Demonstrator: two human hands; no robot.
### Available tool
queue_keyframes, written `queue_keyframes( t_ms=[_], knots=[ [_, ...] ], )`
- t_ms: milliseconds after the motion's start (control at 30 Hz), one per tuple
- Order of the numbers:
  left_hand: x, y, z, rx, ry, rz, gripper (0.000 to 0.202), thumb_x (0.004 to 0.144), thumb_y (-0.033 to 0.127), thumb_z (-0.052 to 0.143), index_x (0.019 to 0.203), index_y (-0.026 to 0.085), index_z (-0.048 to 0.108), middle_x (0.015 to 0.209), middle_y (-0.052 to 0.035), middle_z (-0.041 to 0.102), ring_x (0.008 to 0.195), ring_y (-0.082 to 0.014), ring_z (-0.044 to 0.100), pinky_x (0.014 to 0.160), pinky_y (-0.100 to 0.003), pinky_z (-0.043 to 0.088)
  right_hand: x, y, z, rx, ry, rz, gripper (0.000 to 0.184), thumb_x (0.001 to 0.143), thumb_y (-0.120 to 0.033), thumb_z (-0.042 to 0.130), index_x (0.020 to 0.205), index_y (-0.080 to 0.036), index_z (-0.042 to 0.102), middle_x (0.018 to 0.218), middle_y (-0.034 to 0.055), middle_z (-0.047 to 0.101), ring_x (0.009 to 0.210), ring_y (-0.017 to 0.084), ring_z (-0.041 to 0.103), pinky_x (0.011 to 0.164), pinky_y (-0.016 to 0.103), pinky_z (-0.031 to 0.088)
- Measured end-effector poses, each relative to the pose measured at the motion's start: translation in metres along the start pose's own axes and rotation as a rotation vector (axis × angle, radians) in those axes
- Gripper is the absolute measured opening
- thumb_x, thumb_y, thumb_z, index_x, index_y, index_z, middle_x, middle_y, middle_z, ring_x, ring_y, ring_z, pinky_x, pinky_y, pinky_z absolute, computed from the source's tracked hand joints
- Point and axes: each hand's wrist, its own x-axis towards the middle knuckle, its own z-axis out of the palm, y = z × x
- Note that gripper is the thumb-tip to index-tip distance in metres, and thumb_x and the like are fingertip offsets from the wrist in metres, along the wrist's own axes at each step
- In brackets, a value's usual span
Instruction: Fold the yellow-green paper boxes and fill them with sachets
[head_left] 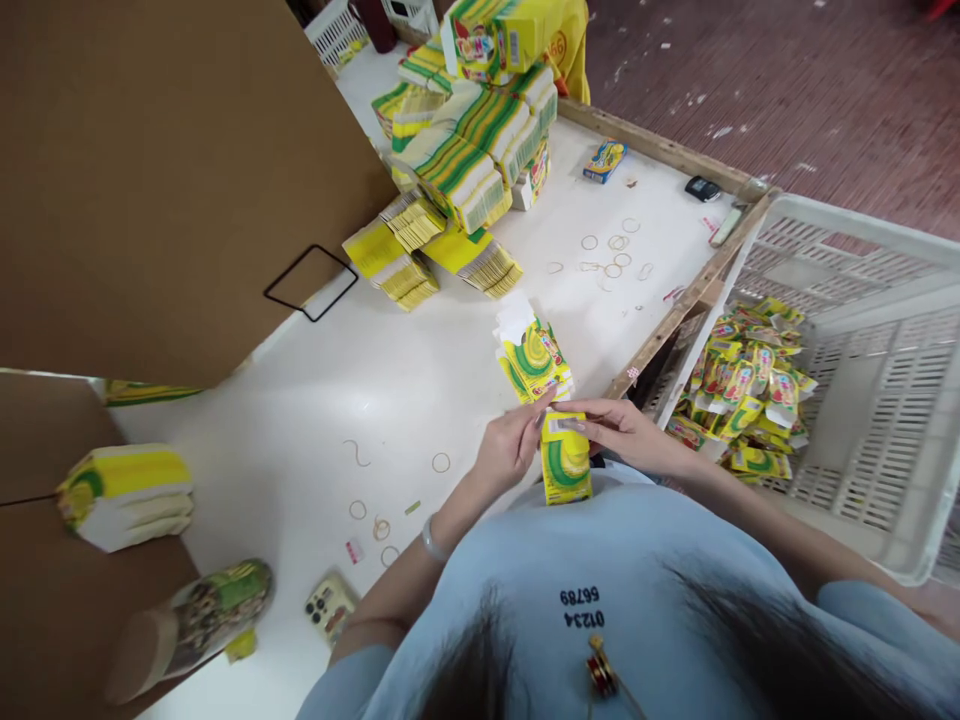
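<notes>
A small yellow and green carton (566, 462) stands close against my body, its upper end between my two hands. My left hand (512, 447) is closed, thumb and forefinger pinching at the carton's top edge. From the other side, my right hand (626, 432) grips that same end, fingers stretched across its top flap. Just beyond my fingertips lie more flat yellow-green cartons (534, 358) with white flaps sticking out at their far end. Whether they touch the held carton is hidden by my fingers.
Stacks of flattened cartons (469, 150) stand at the back of the white table (292, 430). A white crate (862, 370) at right holds several filled packs (746, 385). Large cardboard (172, 180) rises at left. A jar (217, 615), a phone (330, 603) and rubber bands (617, 243) lie about.
</notes>
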Motion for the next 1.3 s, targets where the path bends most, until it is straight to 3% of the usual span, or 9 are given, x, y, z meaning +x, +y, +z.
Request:
queue_keyframes(
  t_ms=[200,300,400,533,667,800,933,1067,1300],
  knots=[
    [0.126,-0.057,-0.038,0.317,0.294,0.026,0.069,0.081,0.048,0.084,0.134,0.012,0.058,0.115,-0.0141,0.064,0.11,-0.0266,0.056,0.097,-0.038,0.045,-0.057,-0.013,-0.101,-0.847,0.705,-0.05,0.059,0.097,-0.068,0.045,0.125,-0.022,0.069,0.103,0.0176,0.075,0.079,0.028,0.072,0.072,0.049,0.06],
    [0.174,-0.081,-0.047,0.316,0.149,-0.09,0.055,0.071,0.038,0.093,0.111,0.011,0.065,0.102,-0.0092,0.064,0.096,-0.0226,0.056,0.089,-0.034,0.045,-0.086,-0.019,-0.139,-1.403,0.997,0.151,0.08,0.096,-0.075,0.038,0.145,-0.016,0.057,0.121,0.0325,0.067,0.105,0.047,0.069,0.088,0.069,0.052],
    [0.189,-0.087,-0.05,0.321,0.036,-0.073,0.022,0.085,0.029,0.08,0.08,0.014,0.065,0.086,-0.0054,0.063,0.089,-0.0204,0.055,0.087,-0.034,0.045,-0.083,-0.019,-0.138,-1.505,1.072,0.067,0.092,0.094,-0.079,0.034,0.152,-0.009,0.048,0.13,0.0375,0.061,0.124,0.055,0.059,0.098,0.073,0.046],
    [0.177,-0.066,-0.059,0.278,0.157,0.15,0.026,0.099,0.035,0.062,0.083,0.016,0.07,0.105,-0.0099,0.069,0.107,-0.0224,0.061,0.1,-0.038,0.045,-0.018,-0.019,-0.094,-1.207,0.892,-0.305,0.067,0.1,-0.065,0.043,0.144,-0.016,0.054,0.13,0.0232,0.066,0.127,0.041,0.06,0.108,0.063,0.047],
    [0.152,-0.027,-0.067,0.189,0.259,0.146,0.042,0.104,0.05,0.049,0.083,0.017,0.065,0.071,-0.0009,0.059,0.069,-0.0145,0.059,0.071,-0.028,0.049,0.066,-0.027,-0.032,-0.971,0.754,-0.633,0.059,0.101,-0.056,0.05,0.148,-0.021,0.048,0.142,0.0183,0.06,0.135,0.035,0.055,0.117,0.058,0.042],
    [0.129,0.008,-0.075,0.149,0.341,0.151,0.046,0.102,0.058,0.051,0.081,0.018,0.059,0.062,0.0045,0.047,0.053,-0.0085,0.048,0.055,-0.022,0.043,0.111,-0.033,0.01,-0.8,0.664,-0.643,0.058,0.098,-0.06,0.054,0.142,-0.021,0.054,0.116,0.0169,0.067,0.107,0.033,0.065,0.099,0.052,0.054],
    [0.105,0.018,-0.072,-0.031,0.367,0.167,0.045,0.102,0.061,0.048,0.102,0.019,0.065,0.083,-0.0017,0.065,0.067,-0.0114,0.065,0.062,-0.023,0.055,0.108,-0.032,0.019,-0.691,0.637,-0.677,0.047,0.1,-0.059,0.051,0.129,-0.023,0.061,0.099,0.0113,0.068,0.09,0.027,0.067,0.086,0.04,0.057],
    [0.073,0.01,-0.038,-0.144,0.162,0.283,0.084,0.087,0.066,0.068,0.155,0.028,0.039,0.158,-0.0163,0.046,0.146,-0.034,0.048,0.115,-0.046,0.05,0.088,-0.03,0.026,-0.556,0.72,-0.684,0.04,0.101,-0.056,0.05,0.124,-0.025,0.061,0.107,0.0108,0.072,0.097,0.026,0.07,0.093,0.042,0.057],
    [0.037,0.0,0.019,-0.412,0.111,0.176,0.085,0.093,0.06,0.065,0.164,0.04,0.023,0.155,-0.0116,0.051,0.144,-0.0309,0.052,0.12,-0.051,0.044,0.069,-0.024,0.045,-0.456,0.696,-0.643,0.041,0.105,-0.055,0.037,0.124,-0.03,0.064,0.114,0.0069,0.075,0.141,0.028,0.054,0.132,0.058,0.016]
  ],
)
